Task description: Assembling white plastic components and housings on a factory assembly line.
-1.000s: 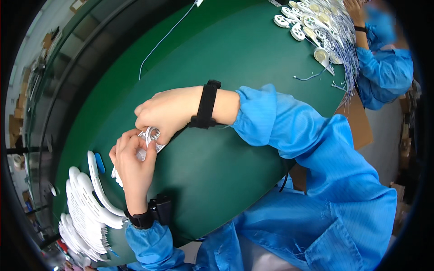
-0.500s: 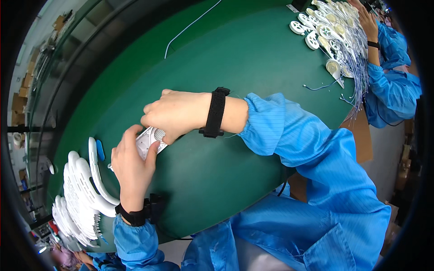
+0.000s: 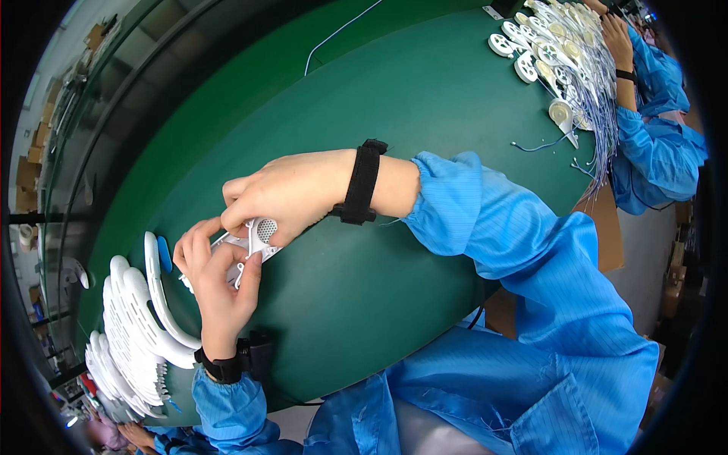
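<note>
A white plastic housing (image 3: 265, 230) with a round perforated grille at one end lies low over the green table, between my two hands. My left hand (image 3: 214, 265) is bent around its near left part, with the thumb at the lower edge. My right hand (image 3: 296, 189) reaches across from the right, its fingers curled down onto the upper side beside the grille. A thin white wire or strip (image 3: 241, 274) loops out near my left thumb; I cannot tell what it joins. Both hands' fingers cover much of the housing.
Stacked white slotted plastic shells (image 3: 136, 326) stand left of my left hand, near a blue piece (image 3: 164, 254). Far right is a pile of white round-ended parts with wires (image 3: 557, 57), where a co-worker's hand (image 3: 618, 42) rests. A loose cable (image 3: 334, 36) lies at the far side.
My right hand has shifted slightly left and its fingers have curled more. My left fingers have moved left and bent, baring the thin white loop by the thumb.
</note>
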A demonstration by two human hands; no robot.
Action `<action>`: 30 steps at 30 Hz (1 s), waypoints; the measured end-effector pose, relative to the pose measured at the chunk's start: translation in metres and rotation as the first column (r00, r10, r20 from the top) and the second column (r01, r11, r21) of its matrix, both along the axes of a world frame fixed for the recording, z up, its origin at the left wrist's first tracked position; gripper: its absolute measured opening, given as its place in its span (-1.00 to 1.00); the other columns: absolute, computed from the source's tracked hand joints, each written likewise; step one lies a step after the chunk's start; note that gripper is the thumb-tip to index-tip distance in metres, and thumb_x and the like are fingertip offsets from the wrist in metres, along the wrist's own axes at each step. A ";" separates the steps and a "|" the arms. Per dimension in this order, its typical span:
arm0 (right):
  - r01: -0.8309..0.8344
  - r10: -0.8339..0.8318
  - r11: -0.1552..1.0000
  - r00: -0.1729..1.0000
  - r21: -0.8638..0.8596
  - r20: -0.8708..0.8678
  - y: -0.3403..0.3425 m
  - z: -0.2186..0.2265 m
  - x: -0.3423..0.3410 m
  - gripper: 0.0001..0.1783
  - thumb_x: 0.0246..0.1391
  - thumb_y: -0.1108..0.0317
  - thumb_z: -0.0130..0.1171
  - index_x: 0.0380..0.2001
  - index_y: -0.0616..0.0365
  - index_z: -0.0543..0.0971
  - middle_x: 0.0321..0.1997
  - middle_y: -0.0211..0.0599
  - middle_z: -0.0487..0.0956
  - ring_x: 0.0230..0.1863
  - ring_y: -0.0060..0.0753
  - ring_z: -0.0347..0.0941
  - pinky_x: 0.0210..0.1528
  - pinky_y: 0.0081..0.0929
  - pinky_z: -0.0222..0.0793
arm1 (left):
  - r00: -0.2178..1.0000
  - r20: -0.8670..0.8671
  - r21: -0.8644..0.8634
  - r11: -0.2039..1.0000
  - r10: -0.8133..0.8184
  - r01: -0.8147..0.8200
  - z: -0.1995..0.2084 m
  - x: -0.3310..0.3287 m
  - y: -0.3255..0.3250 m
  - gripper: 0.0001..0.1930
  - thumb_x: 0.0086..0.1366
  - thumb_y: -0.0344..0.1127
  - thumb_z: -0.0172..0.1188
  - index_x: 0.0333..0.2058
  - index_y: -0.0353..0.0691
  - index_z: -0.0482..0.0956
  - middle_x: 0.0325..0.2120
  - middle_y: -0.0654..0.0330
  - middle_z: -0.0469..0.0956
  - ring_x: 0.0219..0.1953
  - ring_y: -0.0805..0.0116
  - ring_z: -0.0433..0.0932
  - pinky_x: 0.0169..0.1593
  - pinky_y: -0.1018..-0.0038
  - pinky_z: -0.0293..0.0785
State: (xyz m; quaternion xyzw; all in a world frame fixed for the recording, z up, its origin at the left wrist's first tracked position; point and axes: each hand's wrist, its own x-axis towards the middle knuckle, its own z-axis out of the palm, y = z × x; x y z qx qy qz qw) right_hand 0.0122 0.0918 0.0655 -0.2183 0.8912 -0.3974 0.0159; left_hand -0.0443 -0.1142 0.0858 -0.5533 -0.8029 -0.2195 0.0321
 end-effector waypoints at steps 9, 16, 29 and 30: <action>-0.020 0.045 0.983 0.990 -0.184 0.131 0.010 -0.004 -0.009 -0.83 -0.22 0.39 0.26 -0.54 0.15 0.47 -0.36 -0.28 0.45 -0.33 -0.25 0.44 -0.33 -0.35 0.34 | 0.999 0.005 -0.025 0.999 -0.039 0.039 0.000 0.002 0.005 -0.83 -0.05 -0.42 0.28 -0.56 -0.22 0.41 -0.10 0.09 0.47 0.01 0.05 0.34 0.14 0.20 0.04; -0.004 0.008 0.999 0.996 -0.038 0.085 0.001 -0.005 -0.006 -0.75 -0.23 0.34 0.29 -0.44 0.15 0.47 -0.38 -0.28 0.46 -0.34 -0.24 0.44 -0.34 -0.35 0.34 | 0.998 0.057 -0.066 0.997 -0.034 0.038 0.005 -0.002 0.006 -0.82 -0.07 -0.43 0.26 -0.60 -0.27 0.39 -0.10 0.09 0.47 0.02 0.06 0.34 0.18 0.22 0.01; -0.010 0.005 0.999 0.991 0.032 0.136 0.002 -0.001 -0.005 -0.75 -0.22 0.34 0.30 -0.43 0.23 0.55 -0.40 -0.21 0.52 -0.34 -0.16 0.49 -0.34 -0.29 0.40 | 0.983 0.181 -0.181 0.982 -0.023 0.057 0.013 -0.006 0.011 -0.87 -0.02 -0.41 0.27 -0.57 -0.30 0.50 -0.10 0.15 0.47 0.00 0.17 0.34 0.19 0.25 -0.03; -0.010 0.001 0.997 0.992 0.074 0.126 0.001 0.002 -0.004 -0.77 -0.21 0.36 0.30 -0.44 0.24 0.55 -0.39 -0.19 0.52 -0.34 -0.14 0.50 -0.34 -0.27 0.42 | 0.983 0.182 -0.170 0.984 -0.017 0.048 0.013 -0.004 0.013 -0.87 -0.06 -0.43 0.26 -0.61 -0.28 0.47 -0.14 0.15 0.49 -0.03 0.15 0.37 0.17 0.20 -0.01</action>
